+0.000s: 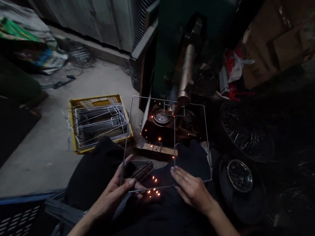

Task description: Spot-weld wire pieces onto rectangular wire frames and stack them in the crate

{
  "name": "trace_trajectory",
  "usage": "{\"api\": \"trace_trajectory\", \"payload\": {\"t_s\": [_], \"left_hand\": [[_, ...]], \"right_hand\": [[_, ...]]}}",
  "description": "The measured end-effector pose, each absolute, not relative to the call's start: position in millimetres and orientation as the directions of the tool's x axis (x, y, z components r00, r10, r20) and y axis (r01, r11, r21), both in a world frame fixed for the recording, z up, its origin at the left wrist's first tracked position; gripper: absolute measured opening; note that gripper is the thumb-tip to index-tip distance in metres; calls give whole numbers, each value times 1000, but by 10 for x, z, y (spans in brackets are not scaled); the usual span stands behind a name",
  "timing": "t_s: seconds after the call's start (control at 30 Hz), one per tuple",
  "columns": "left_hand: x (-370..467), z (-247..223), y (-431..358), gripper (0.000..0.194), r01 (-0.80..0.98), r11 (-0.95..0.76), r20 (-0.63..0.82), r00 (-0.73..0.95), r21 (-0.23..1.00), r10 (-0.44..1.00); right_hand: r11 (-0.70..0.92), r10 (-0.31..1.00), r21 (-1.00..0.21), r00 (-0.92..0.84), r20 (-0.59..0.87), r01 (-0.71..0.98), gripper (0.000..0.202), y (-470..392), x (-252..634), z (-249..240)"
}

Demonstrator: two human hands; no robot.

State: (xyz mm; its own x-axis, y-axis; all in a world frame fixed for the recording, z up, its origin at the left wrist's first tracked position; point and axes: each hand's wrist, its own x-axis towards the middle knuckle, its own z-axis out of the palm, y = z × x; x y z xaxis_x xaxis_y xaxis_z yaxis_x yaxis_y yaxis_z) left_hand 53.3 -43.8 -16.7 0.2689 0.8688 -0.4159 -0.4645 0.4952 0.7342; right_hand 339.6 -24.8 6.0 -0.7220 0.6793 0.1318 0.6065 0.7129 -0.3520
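Note:
A thin rectangular wire frame [127,137] with a middle bar spans the space over my lap. My left hand [118,184] grips its near left corner, thumb over the wire. Pinched around the middle bar near the front edge is my right hand [193,186]. The far side of the frame meets the copper-coloured electrode [186,76] of a spot welder, beside a small bent wire loop [164,109]. Orange sparks [153,192] scatter there and below, near my left fingers. A round dish of small metal pieces [162,116] sits on the machine's base.
Left of the machine, a yellow crate [75,146] holds several wire frames. A blue crate [13,217] stands at lower left. To the right are a dark basin of wire pieces [244,128] and a round bowl [239,175]. Cardboard boxes [291,45] are behind.

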Motion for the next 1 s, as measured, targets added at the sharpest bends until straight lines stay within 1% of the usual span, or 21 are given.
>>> {"api": "trace_trajectory", "payload": {"t_s": [0.07,0.13,0.23,0.3,0.37,0.43,0.6,0.73,0.87,1.0], "left_hand": [[489,-150,-266,87,-450,479,-395,272,754,878],[439,-130,32,90,-428,431,-332,288,794,898],[389,-90,627,91,-427,324,-213,286,844,934],[373,-57,1015,91,-442,287,-161,301,850,940],[359,-30,1326,89,-455,250,-109,314,855,943],[341,-17,1539,88,-463,219,-72,315,859,946],[297,-40,1748,93,-471,185,-54,278,862,959],[294,-49,1787,94,-468,154,-38,248,870,968],[315,-33,1813,94,-467,145,-27,250,873,968],[322,-29,1816,95,-469,148,-25,258,871,966]], "right_hand": [[715,687,-330,-708,164,617,63,-116,3370,56],[692,718,-310,-667,199,652,56,130,3340,51],[599,800,-291,-549,241,746,42,656,3320,59],[527,846,-291,-460,271,798,39,1018,3324,94],[499,860,-316,-415,297,807,36,1315,3329,154],[510,853,-354,-410,321,784,31,1519,3324,215],[507,853,-400,-380,357,763,25,1753,3283,257],[525,848,-407,-419,325,747,30,1868,3268,253],[543,840,-367,-488,237,756,33,1956,3280,310],[525,851,-336,-496,173,782,33,1990,3281,373]]}}
